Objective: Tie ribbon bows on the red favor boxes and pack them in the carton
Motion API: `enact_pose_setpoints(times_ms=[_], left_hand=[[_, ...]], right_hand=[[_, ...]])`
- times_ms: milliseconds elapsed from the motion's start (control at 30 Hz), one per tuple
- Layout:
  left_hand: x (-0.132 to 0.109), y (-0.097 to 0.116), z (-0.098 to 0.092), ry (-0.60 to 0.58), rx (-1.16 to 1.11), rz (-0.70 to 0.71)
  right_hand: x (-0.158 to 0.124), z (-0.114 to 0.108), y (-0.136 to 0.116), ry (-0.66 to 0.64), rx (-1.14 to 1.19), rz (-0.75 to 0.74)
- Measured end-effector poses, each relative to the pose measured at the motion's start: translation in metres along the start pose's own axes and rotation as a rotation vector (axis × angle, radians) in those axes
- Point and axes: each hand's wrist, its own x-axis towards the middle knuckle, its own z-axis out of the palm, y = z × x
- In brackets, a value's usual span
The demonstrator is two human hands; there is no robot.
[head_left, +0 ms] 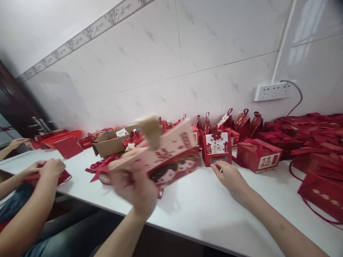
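Observation:
My left hand (136,185), smeared by motion, is closed around a pink and red gift box (174,153) printed with cartoon faces and held tilted above the table. A blurred yellowish piece (150,130) shows just above my left fingers; what it is I cannot tell. My right hand (227,175) has its fingers curled together at the lower front of a small red box (217,148) with a white printed label. Whatever lies between those fingertips is too small to make out. Behind my left wrist, a red box with a ribbon bow (103,175) stands on the table.
Red boxes (258,155) with ribbons crowd the right side of the white table (187,217). An open cardboard carton (107,144) and a red basket (63,137) stand left. A co-worker's hands (52,167) hold a red item there. A power strip (273,91) is wall-mounted.

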Motion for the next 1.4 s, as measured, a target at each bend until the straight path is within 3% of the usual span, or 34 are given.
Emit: enact_pose_setpoints(times_ms=[33, 133, 200, 233, 333, 467, 600, 700, 933, 1067, 1400], left_hand=[[-0.015, -0.001, 0.016, -0.055, -0.022, -0.005], [-0.058, -0.019, 0.051, -0.390, -0.106, -0.166], [-0.082, -0.038, 0.060, -0.641, -0.161, -0.329], [-0.091, -0.047, 0.061, -0.708, -0.173, -0.370], [-0.098, -0.062, 0.059, -0.881, -0.199, -0.451], [-0.071, -0.054, 0.069, -1.090, -0.304, -0.411], [-0.050, -0.039, 0.096, -1.156, -0.182, -0.415], [-0.054, -0.036, 0.106, -1.119, -0.170, -0.345], [-0.074, -0.040, 0.097, -0.947, -0.297, -0.294], [-0.080, -0.041, 0.097, -0.821, -0.331, -0.346], [-0.082, -0.039, 0.097, -0.781, -0.378, -0.464]], right_hand=[[0.003, -0.002, 0.003, 0.088, 0.069, 0.058], [0.012, -0.011, 0.015, 0.271, 0.334, 0.295], [0.017, -0.016, 0.021, 0.327, 0.442, 0.384], [0.019, -0.018, 0.023, 0.341, 0.459, 0.395], [0.017, -0.021, 0.015, 0.424, 0.521, 0.313], [0.007, -0.020, -0.009, 0.545, 0.507, -0.059], [0.001, -0.017, -0.021, 0.502, 0.228, -0.414], [0.000, -0.014, -0.021, 0.458, 0.109, -0.520], [-0.002, -0.010, -0.022, 0.433, 0.080, -0.540], [-0.003, -0.010, -0.027, 0.435, 0.053, -0.526], [-0.004, -0.011, -0.022, 0.400, -0.014, -0.578]])
